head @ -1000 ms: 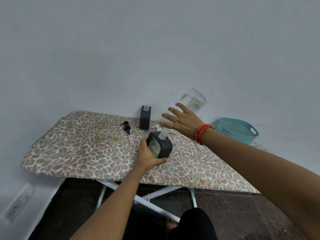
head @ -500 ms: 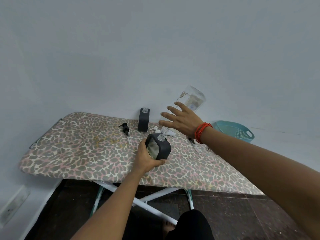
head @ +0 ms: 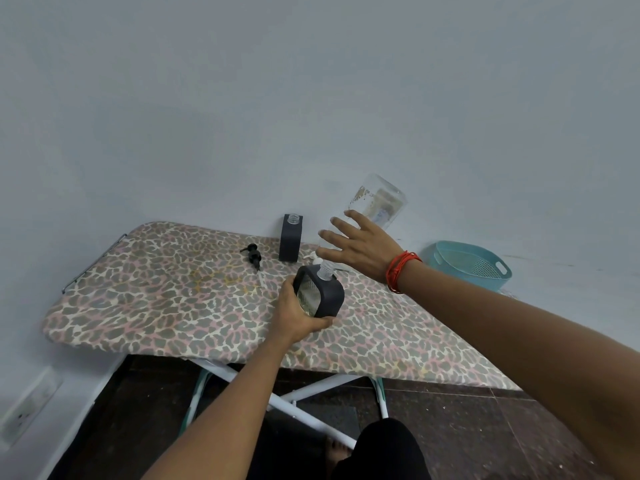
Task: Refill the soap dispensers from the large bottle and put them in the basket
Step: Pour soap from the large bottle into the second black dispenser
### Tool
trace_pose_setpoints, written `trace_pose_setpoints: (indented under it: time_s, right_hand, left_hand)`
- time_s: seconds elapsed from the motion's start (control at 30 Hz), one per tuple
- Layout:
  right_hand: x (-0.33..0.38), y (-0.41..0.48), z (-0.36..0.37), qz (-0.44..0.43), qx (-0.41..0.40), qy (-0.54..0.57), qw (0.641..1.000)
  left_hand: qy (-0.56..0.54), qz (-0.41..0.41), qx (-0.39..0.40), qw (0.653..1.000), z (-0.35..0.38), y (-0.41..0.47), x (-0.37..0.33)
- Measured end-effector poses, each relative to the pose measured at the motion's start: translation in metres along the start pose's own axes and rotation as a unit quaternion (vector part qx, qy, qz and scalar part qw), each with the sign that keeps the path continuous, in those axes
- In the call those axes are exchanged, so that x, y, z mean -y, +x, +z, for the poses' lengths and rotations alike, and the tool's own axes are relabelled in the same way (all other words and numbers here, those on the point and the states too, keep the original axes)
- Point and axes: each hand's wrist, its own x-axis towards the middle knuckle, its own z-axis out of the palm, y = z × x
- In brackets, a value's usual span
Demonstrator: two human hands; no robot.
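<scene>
Clear bottle (head: 377,199) neck back on dark square dispenser (head: 329,299) mouth.

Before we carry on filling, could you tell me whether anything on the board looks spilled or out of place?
A faint yellowish stain marks the board cover left of the held dispenser, possibly a spill. A pump head lies loose nearby.

Pump (head: 252,255) lies left of rear dispenser (head: 290,242) on the board (head: 156,299); basket (head: 460,277) at right.
</scene>
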Motion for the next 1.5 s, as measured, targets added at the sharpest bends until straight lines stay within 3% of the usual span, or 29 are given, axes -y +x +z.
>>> trace_pose_setpoints:
  time_s: [0.37,0.8,1.13,1.27,1.33,1.4,1.43,1.5]
  right_hand:
    - [0.004,-0.004,-0.001,0.009,-0.015,-0.008,1.0]
    - [0.007,-0.009,0.001,0.089,-0.023,0.048,0.995]
    - [0.017,-0.013,0.008,0.083,-0.022,0.053,0.995]
    - [0.025,-0.018,0.013,0.142,-0.023,0.099,0.985]
    - [0.029,-0.025,0.014,0.24,0.008,0.183,0.953]
    - [0.033,-0.035,0.02,0.37,0.042,0.306,0.876]
    - [0.035,-0.042,0.024,0.436,0.034,0.388,0.811]
    - [0.039,-0.059,0.031,0.538,-0.026,0.546,0.642]
  left_hand:
    - [0.006,0.016,-0.004,1.0,0.0,0.0,0.0]
    - [-0.004,0.022,-0.005,1.0,0.0,0.0,0.0]
    - [0.006,0.02,-0.008,1.0,-0.001,-0.001,-0.002]
    - [0.031,0.026,-0.027,0.999,0.0,-0.003,-0.004]
    - [0.053,0.033,-0.033,0.997,0.0,-0.003,-0.003]
    - [0.062,0.043,-0.029,0.997,0.001,-0.003,-0.005]
    - [0.06,0.046,-0.027,0.997,0.001,-0.003,-0.005]
    - [0.053,0.049,-0.025,0.997,0.001,-0.001,-0.006]
